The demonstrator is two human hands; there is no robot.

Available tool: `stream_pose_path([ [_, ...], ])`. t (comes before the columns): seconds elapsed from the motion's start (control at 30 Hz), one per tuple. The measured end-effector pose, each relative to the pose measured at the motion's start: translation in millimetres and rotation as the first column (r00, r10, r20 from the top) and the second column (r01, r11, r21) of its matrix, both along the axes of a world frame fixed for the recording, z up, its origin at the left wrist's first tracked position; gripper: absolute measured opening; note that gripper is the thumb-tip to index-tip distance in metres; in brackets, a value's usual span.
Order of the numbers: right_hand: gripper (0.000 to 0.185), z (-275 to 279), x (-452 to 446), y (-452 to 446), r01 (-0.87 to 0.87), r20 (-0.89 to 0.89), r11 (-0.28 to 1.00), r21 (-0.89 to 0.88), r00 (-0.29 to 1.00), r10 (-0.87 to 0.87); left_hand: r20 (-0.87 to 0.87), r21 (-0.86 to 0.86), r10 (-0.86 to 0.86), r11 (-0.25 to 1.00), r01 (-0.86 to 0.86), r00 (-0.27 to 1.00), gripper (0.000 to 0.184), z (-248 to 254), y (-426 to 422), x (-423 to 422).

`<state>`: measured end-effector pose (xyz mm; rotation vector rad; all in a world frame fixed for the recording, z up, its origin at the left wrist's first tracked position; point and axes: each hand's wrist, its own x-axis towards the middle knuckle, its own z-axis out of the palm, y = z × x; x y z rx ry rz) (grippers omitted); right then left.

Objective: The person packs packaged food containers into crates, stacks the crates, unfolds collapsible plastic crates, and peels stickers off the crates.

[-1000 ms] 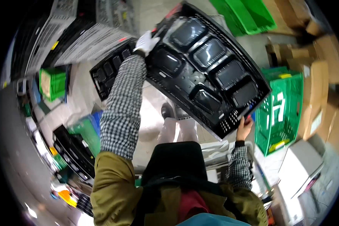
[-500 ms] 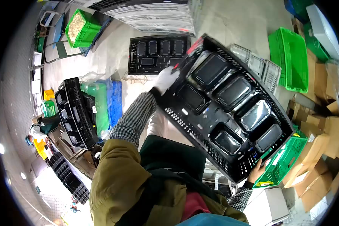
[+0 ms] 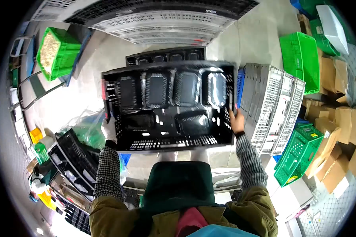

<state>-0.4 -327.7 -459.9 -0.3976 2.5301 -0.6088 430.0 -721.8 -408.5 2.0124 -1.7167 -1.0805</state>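
Observation:
In front of my body I carry a black plastic crate [image 3: 170, 147] with slotted walls, held between both hands. Several black food containers [image 3: 157, 91] with clear lids lie inside it, a row of them along the far side and two nearer me. My left hand [image 3: 109, 129], in a white glove, is closed on the crate's left end. Bare, my right hand [image 3: 237, 121] grips the right end, its fingers partly hidden by the wall. Just beyond, partly covered by the held crate, is a second black crate [image 3: 146, 54] with similar containers.
Grey crates are stacked ahead [image 3: 166, 29]; more grey crates [image 3: 261, 102] stand at right. Green crates [image 3: 300, 59] and cardboard boxes [image 3: 348, 122] line the right side. At left are a green crate of pale material [image 3: 63, 59] and black crates with containers [image 3: 73, 162].
The crate has swung from a steep tilt on my right to nearly level in front of me. Both hands keep hold of it. My view has turned, and the second crate is now partly covered.

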Motion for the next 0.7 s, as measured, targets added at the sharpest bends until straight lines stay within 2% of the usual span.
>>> stream_pose_path([
  [0.07,0.045,-47.3,-11.8,-57.6,-0.058,-0.026,0.998,0.018,0.998,0.058,-0.043,-0.057,0.046,0.997,-0.048,0.998,0.026,-62.3,-28.8,16.3],
  [0.1,0.042,-87.3,-16.0,-75.2,-0.097,-0.201,0.988,-0.123,0.977,0.071,-0.036,-0.014,0.085,0.996,-0.085,0.996,0.026,-86.4,-42.2,14.4],
  [0.13,0.039,-103.7,-24.2,-98.3,-0.144,-0.212,0.988,-0.052,0.969,0.13,-0.026,0.027,0.123,0.992,-0.123,0.992,0.026,-108.1,-54.2,8.6],
  [0.17,0.037,-127.6,-28.5,-115.5,-0.136,-0.244,0.989,-0.055,0.962,0.119,0.03,0.057,0.156,0.986,-0.158,0.987,0.026,-118.9,-64.2,-10.9],
  [0.2,0.034,-152.5,-34.9,-128.0,-0.121,-0.222,0.989,-0.085,0.97,0.099,-0.018,0.068,0.145,0.987,-0.144,0.989,0.027,-158.0,-80.6,-2.2],
  [0.27,0.032,-194.7,-42.3,-147.1,-0.176,-0.353,0.98,-0.098,0.926,0.131,-0.081,0.043,0.097,0.995,-0.093,0.992,0.027,-209.4,-104.8,-9.8],
  [0.3,0.031,-207.8,-42.8,-148.1,-0.171,-0.354,0.979,-0.11,0.927,0.122,-0.016,0.03,0.034,0.999,-0.033,0.999,0.025,-225.8,-111.4,-13.1],
  [0.37,0.03,-224.5,-39.4,-153.1,-0.158,-0.358,0.975,-0.156,0.929,0.094,-0.115,0.092,0.008,0.996,0.003,0.993,0.025,-280.9,-129.1,1.1],
  [0.4,0.032,-229.1,-34.0,-151.9,-0.121,-0.268,0.98,-0.157,0.96,0.076,-0.159,0.102,0.006,0.995,0.01,0.987,0.028,-311.7,-137.1,14.9],
  [0.43,0.037,-230.7,-30.2,-148.3,-0.131,-0.302,0.962,-0.242,0.952,0.054,-0.086,0.066,-0.09,0.993,0.096,0.992,0.036,-316.7,-136.8,20.5],
  [0.47,0.043,-230.4,-27.0,-146.8,-0.135,-0.336,0.934,-0.331,0.942,0.017,0.113,0.108,-0.033,0.994,0.02,0.993,0.045,-286.4,-114.7,-9.1],
  [0.5,0.051,-221.0,-21.4,-146.7,-0.088,-0.289,0.953,-0.291,0.957,0.0,0.209,-0.279,-0.203,0.925,0.257,0.957,0.057,-270.3,-85.8,-24.0],
  [0.53,0.06,-209.2,-12.6,-141.3,-0.039,-0.244,0.967,-0.252,0.969,-0.025,0.335,0.006,-0.295,0.95,0.311,0.895,0.063,-296.0,-99.2,27.8],
  [0.57,0.068,-205.9,-5.0,-133.6,0.007,-0.209,0.977,-0.212,0.976,-0.052,0.393,0.127,-0.128,0.988,0.084,0.911,0.064,-276.7,-82.4,16.2],
  [0.6,0.066,-201.4,2.4,-125.0,0.033,-0.23,0.979,-0.203,0.97,-0.08,-0.103,0.279,0.281,0.929,-0.243,0.954,0.063,-308.6,-69.9,48.4],
  [0.63,0.063,-199.6,11.4,-116.2,0.069,-0.221,0.98,-0.185,0.969,-0.11,0.073,0.442,0.451,0.785,-0.434,0.89,0.062,-290.5,-53.9,22.4],
  [0.67,0.059,-200.2,21.6,-106.6,0.101,-0.208,0.981,-0.164,0.969,-0.135,0.281,0.538,0.565,0.576,-0.615,0.775,0.061,-271.3,-32.6,0.0],
  [0.7,0.055,-204.0,30.9,-96.9,0.126,-0.156,0.978,-0.164,0.976,-0.152,0.123,0.57,0.609,0.603,-0.558,0.783,0.052,-296.0,-28.1,22.7],
])
